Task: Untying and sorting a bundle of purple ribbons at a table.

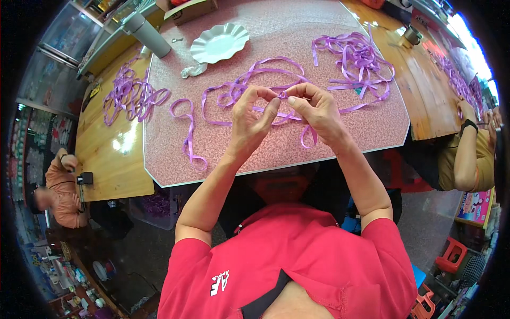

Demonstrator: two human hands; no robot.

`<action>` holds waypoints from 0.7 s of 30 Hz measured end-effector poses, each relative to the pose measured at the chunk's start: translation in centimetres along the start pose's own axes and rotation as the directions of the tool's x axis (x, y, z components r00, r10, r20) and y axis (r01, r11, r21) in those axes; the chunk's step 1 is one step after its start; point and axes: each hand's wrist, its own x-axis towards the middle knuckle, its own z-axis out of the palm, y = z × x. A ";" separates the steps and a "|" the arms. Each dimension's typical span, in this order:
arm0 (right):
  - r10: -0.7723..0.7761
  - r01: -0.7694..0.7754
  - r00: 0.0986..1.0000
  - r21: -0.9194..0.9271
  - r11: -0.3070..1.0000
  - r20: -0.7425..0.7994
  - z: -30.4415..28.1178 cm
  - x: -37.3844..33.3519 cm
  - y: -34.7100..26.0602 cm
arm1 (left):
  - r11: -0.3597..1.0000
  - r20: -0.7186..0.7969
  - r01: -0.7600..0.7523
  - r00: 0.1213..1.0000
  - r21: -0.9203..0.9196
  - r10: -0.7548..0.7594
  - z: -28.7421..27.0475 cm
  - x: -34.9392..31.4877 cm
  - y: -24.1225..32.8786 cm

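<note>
Over the pink speckled tabletop, my left hand [256, 112] and my right hand [314, 110] meet, thumbs and forefingers pinched on a purple ribbon [282, 95]. A small loop or knot of it shows between the fingertips; its exact form is too small to make out. More of the ribbon trails in loops beyond and below the hands. To the left lies a separate purple ribbon strip [189, 133] with a curl at each end. A tangled pile of purple ribbon [358, 58] sits at the far right of the pink top.
A white scalloped plate [220, 43] and a crumpled clear wrapper [194, 70] lie at the far left, near a grey tumbler [146, 34]. Another ribbon heap [130, 95] rests on the wooden table at left. People sit at both sides; a red stool [451, 255] stands at right.
</note>
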 end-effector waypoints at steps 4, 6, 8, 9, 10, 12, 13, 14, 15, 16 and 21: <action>-0.086 0.085 0.996 -0.131 0.988 0.004 -0.1 0.2 0.7 | 0.990 0.047 0.089 0.995 -0.109 -0.084 -0.1 -0.2 -0.3; -0.091 0.091 0.996 -0.153 0.984 0.005 -0.2 0.1 0.8 | 0.990 0.027 0.092 0.996 -0.109 -0.089 0.0 -0.2 -0.2; -0.097 0.096 0.995 -0.174 0.980 0.007 -0.3 0.1 0.7 | 0.990 0.007 0.095 0.995 -0.108 -0.095 0.0 -0.2 -0.2; -0.078 0.078 0.997 -0.181 0.980 0.008 -0.3 0.0 0.6 | 0.989 0.013 0.102 0.995 -0.109 -0.101 0.0 -0.2 -0.3; -0.058 0.059 0.998 -0.187 0.981 0.009 -0.3 0.0 0.6 | 0.988 0.019 0.108 0.994 -0.111 -0.107 0.0 -0.2 -0.3; -0.095 0.093 0.995 -0.184 0.979 -0.004 -0.1 0.1 0.7 | 0.987 0.030 0.116 0.993 -0.112 -0.113 0.2 -0.1 -0.3; -0.132 0.127 0.991 -0.180 0.975 -0.015 -0.1 0.1 0.8 | 0.986 0.040 0.124 0.992 -0.112 -0.120 0.3 -0.1 -0.4; -0.135 0.131 0.991 -0.179 0.975 -0.013 -0.1 0.1 0.9 | 0.987 0.038 0.121 0.992 -0.110 -0.118 0.2 -0.1 -0.3; -0.148 0.144 0.989 -0.160 0.976 -0.011 -0.1 0.2 0.9 | 0.987 0.043 0.120 0.992 -0.102 -0.116 0.1 -0.1 -0.4; -0.161 0.158 0.987 -0.142 0.977 -0.010 0.0 0.2 0.9 | 0.988 0.050 0.120 0.992 -0.094 -0.115 0.1 -0.1 -0.4; -0.104 0.108 0.994 -0.282 0.953 0.031 -0.4 -0.3 -0.6 | 0.937 0.115 0.260 0.964 -0.235 -0.239 0.2 -0.3 -1.4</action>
